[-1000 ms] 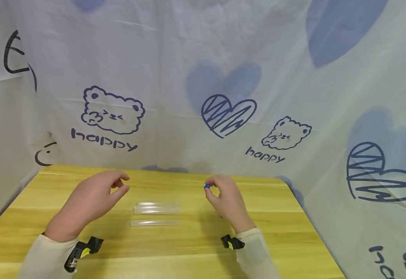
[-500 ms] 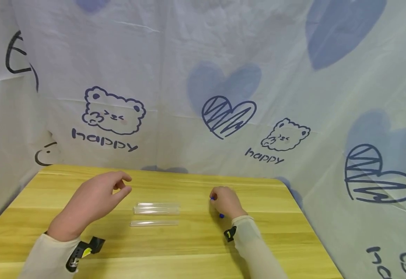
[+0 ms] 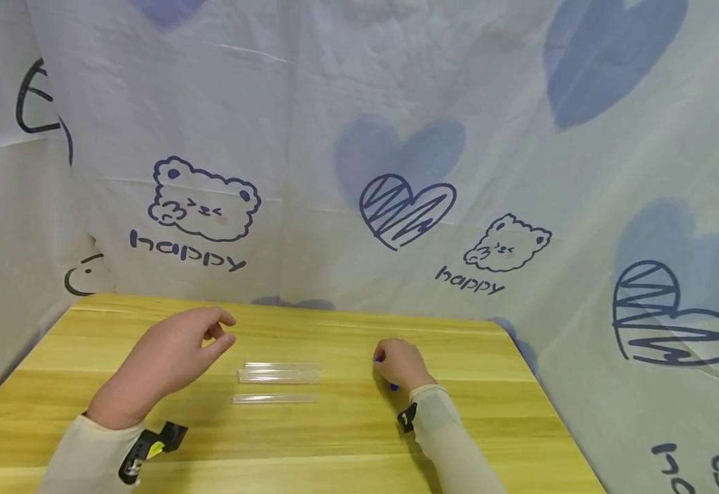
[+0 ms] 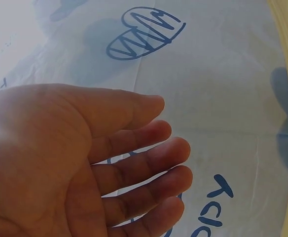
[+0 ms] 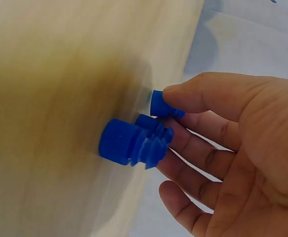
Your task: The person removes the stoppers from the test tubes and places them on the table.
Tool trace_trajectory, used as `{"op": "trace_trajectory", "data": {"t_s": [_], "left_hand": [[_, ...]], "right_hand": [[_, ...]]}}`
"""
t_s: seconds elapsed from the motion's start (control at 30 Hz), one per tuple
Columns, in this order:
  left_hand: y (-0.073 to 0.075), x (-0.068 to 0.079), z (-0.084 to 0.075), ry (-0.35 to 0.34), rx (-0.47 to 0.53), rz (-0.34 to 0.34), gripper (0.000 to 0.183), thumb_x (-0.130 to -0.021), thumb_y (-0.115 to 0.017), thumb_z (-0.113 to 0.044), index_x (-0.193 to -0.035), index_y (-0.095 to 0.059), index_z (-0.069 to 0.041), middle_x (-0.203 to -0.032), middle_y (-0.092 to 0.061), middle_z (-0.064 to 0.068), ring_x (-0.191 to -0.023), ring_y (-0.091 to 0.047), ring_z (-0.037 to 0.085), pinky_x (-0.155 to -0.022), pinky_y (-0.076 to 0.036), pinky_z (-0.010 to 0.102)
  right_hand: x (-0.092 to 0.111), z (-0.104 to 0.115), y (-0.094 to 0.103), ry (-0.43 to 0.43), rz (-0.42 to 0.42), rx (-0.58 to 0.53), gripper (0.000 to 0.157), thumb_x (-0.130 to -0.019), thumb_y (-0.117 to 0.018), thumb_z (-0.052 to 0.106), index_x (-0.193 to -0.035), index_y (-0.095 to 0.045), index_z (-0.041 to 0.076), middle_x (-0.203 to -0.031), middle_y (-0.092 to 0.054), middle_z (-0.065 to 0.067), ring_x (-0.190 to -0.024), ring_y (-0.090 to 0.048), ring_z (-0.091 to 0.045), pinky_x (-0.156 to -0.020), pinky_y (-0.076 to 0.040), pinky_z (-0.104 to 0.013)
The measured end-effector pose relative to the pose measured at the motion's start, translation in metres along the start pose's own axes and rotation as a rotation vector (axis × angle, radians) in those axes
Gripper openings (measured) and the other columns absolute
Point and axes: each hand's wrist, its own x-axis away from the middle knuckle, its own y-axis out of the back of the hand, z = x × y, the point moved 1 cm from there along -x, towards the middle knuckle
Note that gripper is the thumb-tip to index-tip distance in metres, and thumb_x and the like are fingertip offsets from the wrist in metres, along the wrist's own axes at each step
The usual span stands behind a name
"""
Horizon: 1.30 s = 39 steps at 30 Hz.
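Note:
My right hand (image 3: 403, 362) is low over the right part of the table, its thumb and forefinger pinching a small blue stopper (image 5: 159, 103). Right beside those fingers, two more ribbed blue stoppers (image 5: 119, 142) sit on the table in the right wrist view; from the head, the hand hides most of them. My left hand (image 3: 177, 353) hovers over the left side, fingers loosely bent and holding nothing; its palm and fingertips show in the left wrist view. Between the hands lie several clear tubes (image 3: 279, 376), side by side, with one tube (image 3: 276, 398) set apart nearer me.
The wooden table (image 3: 310, 446) has rounded far corners. White cloth (image 3: 310, 137) printed with hearts and bears hangs behind it and along both sides. A black camera mount (image 3: 137, 456) is strapped on the left wrist.
My right hand has come down from above the table to its surface beside the other stoppers, still pinching the blue stopper. The left hand has barely moved; the tubes lie as before.

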Motion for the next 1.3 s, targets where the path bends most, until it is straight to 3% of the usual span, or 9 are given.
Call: {"op": "trace_trajectory", "data": {"t_s": [0.13, 0.3, 0.4, 0.5, 0.63, 0.77, 0.97, 1.3], "left_hand": [[-0.001, 0.000, -0.001, -0.003, -0.004, -0.002, 0.026, -0.099, -0.070, -0.026, -0.121, -0.071, -0.011, -0.107, -0.073, 0.002, -0.097, -0.068, 0.024, -0.083, -0.056, 0.050], [-0.001, 0.001, -0.002, -0.003, -0.005, -0.012, 0.026, -0.099, -0.070, -0.025, -0.120, -0.072, -0.011, -0.106, -0.073, 0.002, -0.097, -0.069, 0.024, -0.082, -0.057, 0.050], [-0.001, 0.001, -0.003, 0.001, 0.001, -0.016, 0.027, -0.099, -0.070, -0.025, -0.122, -0.071, -0.011, -0.110, -0.073, 0.004, -0.100, -0.069, 0.026, -0.085, -0.056, 0.052], [0.000, 0.002, -0.004, 0.000, 0.002, -0.022, 0.028, -0.100, -0.069, -0.025, -0.123, -0.070, -0.010, -0.114, -0.073, 0.006, -0.104, -0.069, 0.029, -0.087, -0.056, 0.054], [0.002, 0.003, -0.005, -0.009, -0.003, -0.030, 0.026, -0.100, -0.069, -0.025, -0.121, -0.071, -0.011, -0.113, -0.073, 0.006, -0.104, -0.068, 0.029, -0.088, -0.055, 0.054], [0.003, 0.004, -0.006, -0.010, -0.006, -0.037, 0.025, -0.100, -0.069, -0.026, -0.120, -0.071, -0.012, -0.114, -0.073, 0.005, -0.105, -0.068, 0.028, -0.088, -0.056, 0.054], [0.006, 0.006, -0.009, -0.004, -0.004, -0.047, 0.026, -0.100, -0.069, -0.027, -0.122, -0.071, -0.013, -0.117, -0.073, 0.007, -0.107, -0.068, 0.030, -0.089, -0.055, 0.055], [0.016, 0.013, -0.011, -0.006, -0.003, -0.097, 0.029, -0.101, -0.068, -0.026, -0.126, -0.069, -0.011, -0.119, -0.072, 0.011, -0.109, -0.067, 0.034, -0.087, -0.054, 0.057]], "right_hand": [[-0.001, -0.003, -0.003, 0.002, 0.009, -0.012, 0.008, -0.094, -0.076, 0.017, -0.092, -0.074, 0.010, -0.091, -0.071, -0.001, -0.068, -0.059, -0.013, -0.071, -0.057, -0.037], [0.004, 0.000, 0.009, -0.028, 0.008, -0.062, 0.018, -0.095, -0.075, 0.020, -0.108, -0.072, 0.008, -0.099, -0.069, -0.005, -0.082, -0.062, -0.019, -0.078, -0.056, -0.041], [0.014, 0.011, 0.026, -0.029, -0.051, -0.135, 0.024, -0.098, -0.072, 0.022, -0.116, -0.070, 0.007, -0.108, -0.069, -0.006, -0.095, -0.066, -0.024, -0.085, -0.057, -0.045], [0.028, 0.029, 0.047, 0.000, -0.161, -0.211, 0.020, -0.100, -0.069, 0.025, -0.115, -0.071, 0.012, -0.110, -0.070, -0.002, -0.102, -0.067, -0.022, -0.089, -0.057, -0.045], [0.049, 0.057, 0.073, 0.073, -0.315, -0.321, 0.007, -0.100, -0.069, 0.022, -0.104, -0.073, 0.017, -0.095, -0.066, 0.007, -0.084, -0.062, -0.014, -0.075, -0.055, -0.036], [0.068, 0.077, 0.090, 0.178, -0.404, -0.370, 0.006, -0.100, -0.069, 0.018, -0.095, -0.072, 0.019, -0.083, -0.061, 0.011, -0.068, -0.053, -0.009, -0.061, -0.049, -0.027], [0.088, 0.091, 0.101, 0.288, -0.480, -0.356, 0.008, -0.097, -0.071, 0.012, -0.093, -0.072, 0.019, -0.082, -0.061, 0.014, -0.071, -0.053, -0.004, -0.063, -0.050, -0.024], [0.097, 0.097, 0.110, 0.323, -0.556, -0.309, 0.010, -0.096, -0.072, 0.009, -0.091, -0.070, 0.018, -0.082, -0.058, 0.012, -0.070, -0.054, -0.009, -0.057, -0.045, -0.022]]}}
